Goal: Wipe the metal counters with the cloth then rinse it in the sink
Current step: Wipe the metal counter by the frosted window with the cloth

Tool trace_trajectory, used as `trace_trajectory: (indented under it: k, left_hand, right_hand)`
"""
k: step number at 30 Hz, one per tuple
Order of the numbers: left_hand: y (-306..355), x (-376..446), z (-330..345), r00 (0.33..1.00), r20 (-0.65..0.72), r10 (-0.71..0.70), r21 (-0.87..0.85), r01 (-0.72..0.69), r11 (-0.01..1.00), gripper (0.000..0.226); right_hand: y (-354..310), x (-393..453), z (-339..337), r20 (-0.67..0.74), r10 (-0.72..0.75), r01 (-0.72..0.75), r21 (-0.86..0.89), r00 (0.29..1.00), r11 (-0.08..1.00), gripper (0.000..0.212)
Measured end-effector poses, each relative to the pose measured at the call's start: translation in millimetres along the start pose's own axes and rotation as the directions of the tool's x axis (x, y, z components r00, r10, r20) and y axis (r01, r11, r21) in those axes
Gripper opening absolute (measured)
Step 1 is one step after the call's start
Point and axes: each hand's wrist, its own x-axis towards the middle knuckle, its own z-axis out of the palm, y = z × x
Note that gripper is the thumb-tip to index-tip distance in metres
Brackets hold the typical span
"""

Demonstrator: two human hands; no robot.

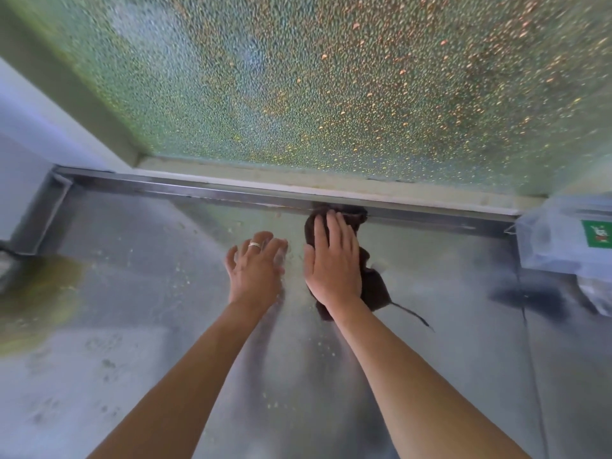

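Dark brown cloth point(374, 286), soft and crumpled, bunched into a long irregular wad on the metal counter point(447, 359). Far end pushed against the raised back lip point(231, 190) of the counter; near end trailing a thin loose thread across the steel. Small pale tag poking out on the cloth's right side.

Right hand point(332, 260) laid palm-down over the cloth, fingers straight and close together, pressing flat rather than curling round it. Fingertips reaching almost to the back lip.

Left hand point(255, 270) just beside it, palm-down on bare steel, fingers spread a little and relaxed, holding nothing. Silver band ring point(255, 245) on one finger. Both forearms bare, stretched forward.

Counter surface dull brushed steel, smeared and streaky, dotted with pale crumbs and droplets around the hands. Yellowish blurred smear at the left edge. Folded steel upstand along the back and the left corner, straight and angular.

Behind the lip, a pane of pebbled textured glass point(331, 77), bumpy all over, tinted green with orange flecks. At the right edge, a clear plastic container point(559, 240) with a green label, partly cut off.
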Motion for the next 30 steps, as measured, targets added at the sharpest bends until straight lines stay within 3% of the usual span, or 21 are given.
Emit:
trace_trajectory:
  k: [4,7,11,16,20,24,30]
  left_hand:
    - [-1,-4,-5,0.999,0.034,0.004,-0.033,-0.003,0.999,0.045]
    - [-10,-13,-4,0.999,-0.026,0.037,-0.074,-0.038,0.997,0.04]
    - [-26,-32,-6,0.99,-0.136,0.02,-0.133,-0.039,0.99,0.032]
    - [-49,-53,-17,0.984,-0.175,0.032,-0.131,-0.055,0.99,0.029]
    - [-65,-66,-15,0.982,-0.17,0.08,-0.083,-0.095,0.992,0.027]
    - [-80,-77,-10,0.983,-0.169,0.077,-0.072,-0.09,0.993,0.027]
    - [-92,-100,-13,0.982,-0.173,0.071,-0.075,-0.085,0.994,0.038]
  right_hand:
    - [8,-10,-4,0.014,-0.021,0.02,0.024,1.0,0.999,0.06]
    - [23,-33,-11,0.017,-0.027,0.027,0.031,0.999,0.999,0.057]
    - [71,-71,-21,-0.043,0.097,-0.095,0.042,0.994,0.995,0.057]
    - [103,-94,-28,-0.101,0.266,-0.269,-0.017,0.959,0.963,0.059]
    - [67,-79,-21,-0.084,0.301,-0.301,0.016,0.95,0.954,0.06]
    - [-3,-66,2,-0.045,0.13,-0.128,0.039,0.991,0.991,0.059]
    - [-95,-84,26,-0.026,0.008,-0.005,0.109,1.0,0.994,0.059]
